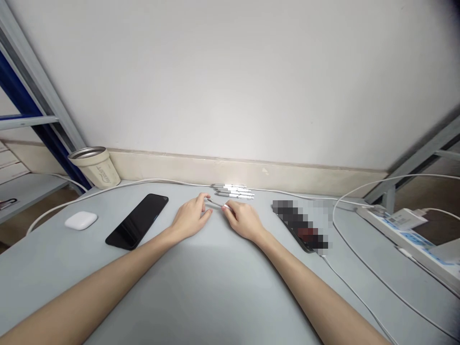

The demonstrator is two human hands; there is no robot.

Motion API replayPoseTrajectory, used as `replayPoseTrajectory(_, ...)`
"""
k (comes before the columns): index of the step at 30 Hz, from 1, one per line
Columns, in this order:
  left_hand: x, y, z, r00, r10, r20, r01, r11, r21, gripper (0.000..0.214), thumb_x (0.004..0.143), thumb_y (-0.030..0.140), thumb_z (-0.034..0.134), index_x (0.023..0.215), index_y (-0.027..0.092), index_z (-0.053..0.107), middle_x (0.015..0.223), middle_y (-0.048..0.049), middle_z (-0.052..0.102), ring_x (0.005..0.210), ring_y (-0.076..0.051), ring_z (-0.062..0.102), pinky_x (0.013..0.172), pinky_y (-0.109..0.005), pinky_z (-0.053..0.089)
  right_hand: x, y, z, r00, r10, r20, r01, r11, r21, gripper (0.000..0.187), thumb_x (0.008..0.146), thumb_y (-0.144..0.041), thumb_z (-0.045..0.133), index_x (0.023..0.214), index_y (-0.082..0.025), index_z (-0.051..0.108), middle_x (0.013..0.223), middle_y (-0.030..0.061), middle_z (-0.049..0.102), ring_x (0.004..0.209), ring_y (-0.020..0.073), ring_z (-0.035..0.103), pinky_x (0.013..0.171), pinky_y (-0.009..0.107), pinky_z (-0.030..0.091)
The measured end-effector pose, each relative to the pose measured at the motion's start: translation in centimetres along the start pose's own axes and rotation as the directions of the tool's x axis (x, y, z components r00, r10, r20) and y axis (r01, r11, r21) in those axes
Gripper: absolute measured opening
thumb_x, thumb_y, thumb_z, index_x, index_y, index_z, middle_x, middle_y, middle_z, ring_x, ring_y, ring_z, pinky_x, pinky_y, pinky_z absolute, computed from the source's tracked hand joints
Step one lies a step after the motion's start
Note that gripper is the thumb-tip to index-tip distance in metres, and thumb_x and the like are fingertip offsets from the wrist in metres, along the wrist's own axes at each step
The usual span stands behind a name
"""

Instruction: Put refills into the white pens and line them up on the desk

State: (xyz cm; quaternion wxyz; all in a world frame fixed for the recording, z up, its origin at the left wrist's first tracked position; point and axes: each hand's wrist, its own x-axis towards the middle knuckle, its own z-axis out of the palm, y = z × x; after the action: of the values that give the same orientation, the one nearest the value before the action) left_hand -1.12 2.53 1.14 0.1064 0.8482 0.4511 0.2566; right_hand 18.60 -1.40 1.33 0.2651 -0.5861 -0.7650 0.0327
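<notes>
A slim grey-and-white pen (216, 205) is pinched between the thumb and fingers of my right hand (246, 219), its thin end pointing left. My left hand (190, 215) rests on the desk just left of that end, thumb and index finger apart. Whether its fingertips touch the pen, I cannot tell. Just beyond both hands, several similar pens (235, 193) lie side by side near the wall, roughly parallel to it.
On the grey desk (201, 292), a black phone (138, 221) and white earbud case (81, 220) lie left. A cream cup (98, 170) stands behind them. At right are a partly blurred phone (305, 244), a white cable (359, 297) and a power strip (413, 239).
</notes>
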Motion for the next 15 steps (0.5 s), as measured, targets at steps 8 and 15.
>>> replayPoseTrajectory(8, -0.14, 0.26, 0.29, 0.984, 0.177, 0.003, -0.177, 0.983, 0.058, 0.03, 0.094, 0.037, 0.032, 0.107, 0.023, 0.057, 0.099, -0.0036, 0.063, 0.09, -0.019, 0.059, 0.075, -0.029, 0.043, -0.4, 0.25, -0.01, 0.994, -0.093, 0.05, 0.094, 0.995, -0.017, 0.03, 0.096, -0.039, 0.037, 0.084, -0.023, 0.059, 0.073, 0.0025, 0.063, 0.062, 0.0154, 0.051, 0.056, 0.025, 0.022)
replayPoseTrajectory(15, -0.01, -0.24, 0.36, 0.981, 0.178, 0.076, -0.18, 0.983, 0.021, 0.033, 0.096, 0.038, 0.028, 0.095, 0.023, 0.057, 0.088, -0.0011, 0.063, 0.079, -0.017, 0.058, 0.068, -0.027, 0.04, -0.33, 0.19, 0.01, 0.991, -0.117, 0.057, 0.12, 0.992, -0.035, 0.031, 0.096, -0.038, 0.037, 0.079, -0.023, 0.059, 0.069, 0.0017, 0.062, 0.06, 0.0149, 0.049, 0.056, 0.025, 0.021)
